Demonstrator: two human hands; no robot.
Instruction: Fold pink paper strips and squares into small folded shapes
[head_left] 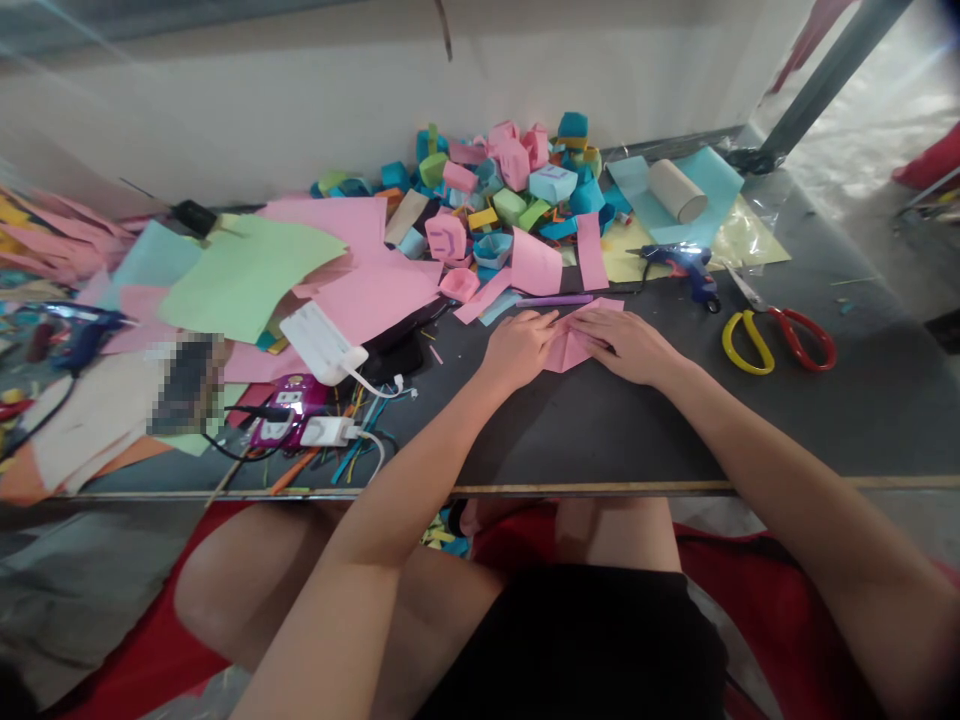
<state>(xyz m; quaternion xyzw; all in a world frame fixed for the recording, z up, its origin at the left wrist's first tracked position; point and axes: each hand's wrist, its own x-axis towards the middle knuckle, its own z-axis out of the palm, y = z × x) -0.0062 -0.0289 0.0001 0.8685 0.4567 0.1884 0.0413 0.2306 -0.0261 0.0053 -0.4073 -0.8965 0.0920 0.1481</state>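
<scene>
A small pink sheet of paper with creases lies on the dark table in front of me, partly covered by my fingers. My left hand is closed on its left side, with the fingertips pressed together near the middle. From the other side, my right hand grips the same paper, its fingers bent over the top and the thumb low. Just behind the hands lies a purple pen-like stick. Scissors with one yellow and one red handle rest to the right, blades pointing away.
A heap of folded paper boxes stands against the wall. Blue glue guns lie at right and far left. Pink sheets, a green sheet, a white charger and cables cover the left. A cardboard tube sits back right.
</scene>
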